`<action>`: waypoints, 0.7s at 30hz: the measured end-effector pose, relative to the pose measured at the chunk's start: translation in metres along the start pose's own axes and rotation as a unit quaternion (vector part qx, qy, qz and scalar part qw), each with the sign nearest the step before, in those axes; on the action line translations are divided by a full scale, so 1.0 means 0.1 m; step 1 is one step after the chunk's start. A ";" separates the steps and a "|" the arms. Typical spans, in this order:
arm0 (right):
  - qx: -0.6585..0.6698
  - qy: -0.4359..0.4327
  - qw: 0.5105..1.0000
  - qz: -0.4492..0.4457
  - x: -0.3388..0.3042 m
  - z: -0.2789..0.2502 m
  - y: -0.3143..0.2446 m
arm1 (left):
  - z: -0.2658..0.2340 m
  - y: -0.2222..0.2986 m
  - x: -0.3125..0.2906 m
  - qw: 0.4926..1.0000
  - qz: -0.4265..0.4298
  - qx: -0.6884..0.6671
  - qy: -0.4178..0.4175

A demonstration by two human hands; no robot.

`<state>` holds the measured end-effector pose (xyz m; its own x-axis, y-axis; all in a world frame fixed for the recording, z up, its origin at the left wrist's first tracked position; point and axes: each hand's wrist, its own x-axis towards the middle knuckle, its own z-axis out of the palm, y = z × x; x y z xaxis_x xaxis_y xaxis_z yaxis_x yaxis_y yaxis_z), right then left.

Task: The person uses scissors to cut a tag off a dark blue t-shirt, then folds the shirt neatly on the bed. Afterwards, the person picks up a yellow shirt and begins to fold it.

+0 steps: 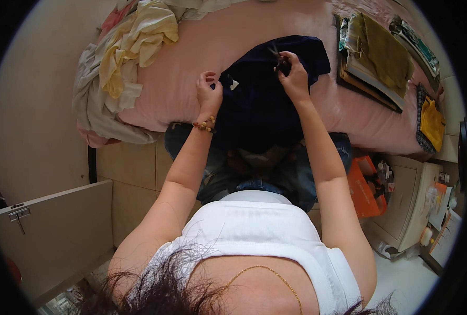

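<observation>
A dark navy garment (259, 100) lies spread over the near edge of the bed and across my lap. My left hand (209, 97) is closed on its left edge, the fingertips pinching a bit of the cloth. Just beside those fingers a small white tag (234, 84) shows on the dark fabric. In my right hand (295, 79) is a pair of scissors (274, 51), gripped by the dark handles, with the blades apart and pointing away over the garment. My right fingers partly hide the handles.
Rumpled cream and yellow clothes (134, 47) heap at the bed's left. Folded garments (378, 55) are stacked at the right, beside a yellow folded cloth (432, 122). An orange bag (363, 191) and a pale cabinet (401, 205) stand below right; a white door panel (60, 236) juts in lower left.
</observation>
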<state>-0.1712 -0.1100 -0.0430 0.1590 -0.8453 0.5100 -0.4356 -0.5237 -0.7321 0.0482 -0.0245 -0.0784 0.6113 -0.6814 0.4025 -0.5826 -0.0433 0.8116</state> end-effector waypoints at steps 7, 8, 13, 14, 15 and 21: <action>0.055 -0.020 0.988 0.140 -0.05 0.14 -0.02 | 0.11 0.53 -0.05 0.926 -0.093 -0.257 -0.261; 0.073 -0.016 0.986 0.147 -0.07 0.13 -0.06 | 0.15 0.56 -0.07 0.911 -0.137 -0.278 -0.270; 0.118 -0.024 0.984 0.129 -0.28 0.05 -0.32 | 0.27 0.72 -0.10 0.861 -0.259 -0.338 -0.279; 0.122 -0.024 0.984 0.125 -0.32 0.05 -0.37 | 0.27 0.77 -0.10 0.859 -0.270 -0.338 -0.274; 0.119 -0.025 0.985 0.121 -0.35 0.04 -0.40 | 0.26 0.83 -0.10 0.857 -0.282 -0.337 -0.269; 0.138 -0.031 0.986 0.094 -0.50 0.08 -0.48 | 0.24 0.77 -0.12 0.867 -0.251 -0.361 -0.235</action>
<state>-0.1514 -0.0436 -0.0368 0.1555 -0.9305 0.3317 -0.2070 -0.3591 -0.9101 -0.0167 -0.0374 -0.0312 0.3054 -0.9390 -0.1583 0.2850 -0.0685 0.9561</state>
